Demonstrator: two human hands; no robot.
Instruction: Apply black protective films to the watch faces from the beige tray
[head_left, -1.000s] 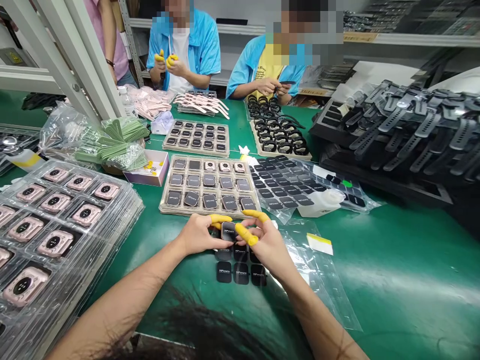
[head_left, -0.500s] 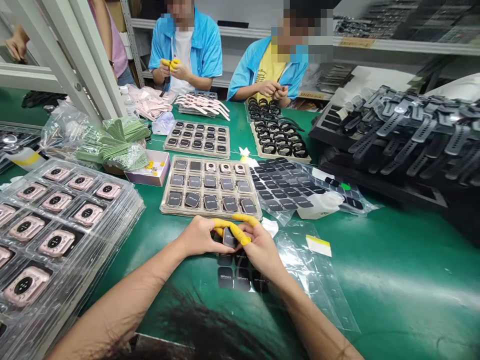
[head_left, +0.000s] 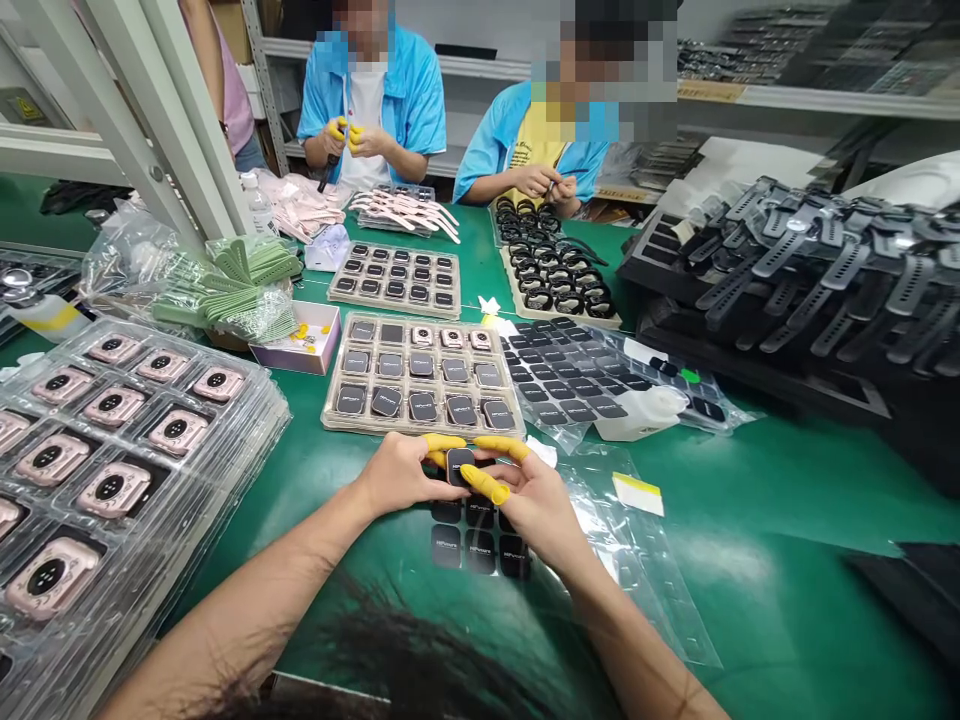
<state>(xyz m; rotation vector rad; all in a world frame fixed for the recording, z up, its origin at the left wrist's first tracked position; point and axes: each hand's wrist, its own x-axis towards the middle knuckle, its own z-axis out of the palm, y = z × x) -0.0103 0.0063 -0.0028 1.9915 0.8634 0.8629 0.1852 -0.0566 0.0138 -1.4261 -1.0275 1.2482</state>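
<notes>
A smartwatch body (head_left: 458, 464) without a strap, its dark face lettered in white, is held upright between my two hands. My left hand (head_left: 401, 473) grips it from the left, with yellow finger cots on its fingers. My right hand (head_left: 525, 490) lays a yellow-capped thumb across the face, its other fingers around the right side. Below them lies a clear sheet of black square screen films (head_left: 480, 550), partly covered by my hands. Just beyond, a plastic tray (head_left: 330, 415) holds more watch bodies, most with lettered faces up and a few with pink backs up.
Stacked trays of pink watch bodies (head_left: 112, 490) rise at the left. Film sheets (head_left: 570, 370) and a white bottle (head_left: 645, 412) lie at right, near black boxes with grey straps (head_left: 810, 240). Two people in blue jackets (head_left: 416, 90) handle parts across the table.
My right thumb has moved down and lies across the watch face, and my right fingers have shifted right. The watch is turned more toward me. The film sheet has shifted slightly.
</notes>
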